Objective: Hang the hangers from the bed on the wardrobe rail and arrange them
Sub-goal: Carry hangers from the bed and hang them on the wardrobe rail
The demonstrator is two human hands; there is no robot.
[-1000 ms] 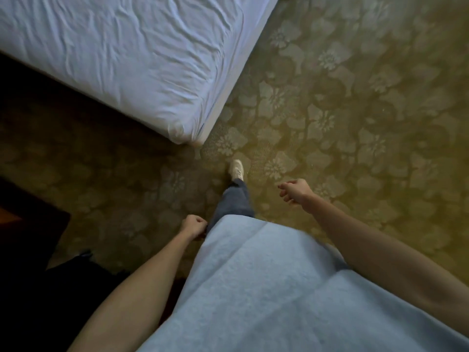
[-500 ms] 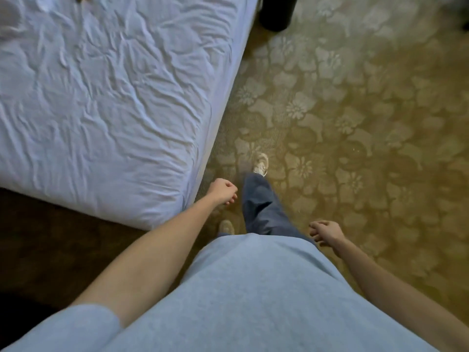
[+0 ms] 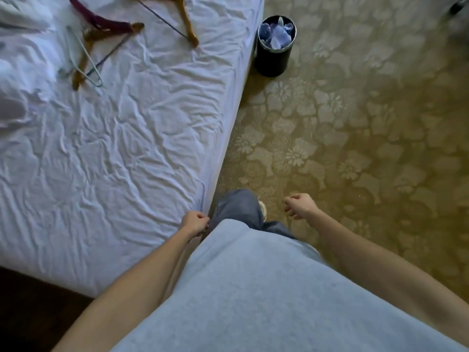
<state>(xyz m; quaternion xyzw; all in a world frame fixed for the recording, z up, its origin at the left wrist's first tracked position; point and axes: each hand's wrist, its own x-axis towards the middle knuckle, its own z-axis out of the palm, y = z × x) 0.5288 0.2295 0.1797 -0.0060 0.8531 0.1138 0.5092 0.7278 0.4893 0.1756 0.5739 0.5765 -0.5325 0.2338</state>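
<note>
While person is standing at bed (image 3: pixel 152 148) near corner, hangers (image 3: pixel 101 39) are lying far left, well apart; left hand (image 3: pixel 194 223) nearer, right hand (image 3: pixel 299 205) too curling loosely, seemingly empty.

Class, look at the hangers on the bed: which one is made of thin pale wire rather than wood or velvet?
The pale wire hanger, lying across a brown wooden hanger, left of the other wooden hanger.
</note>
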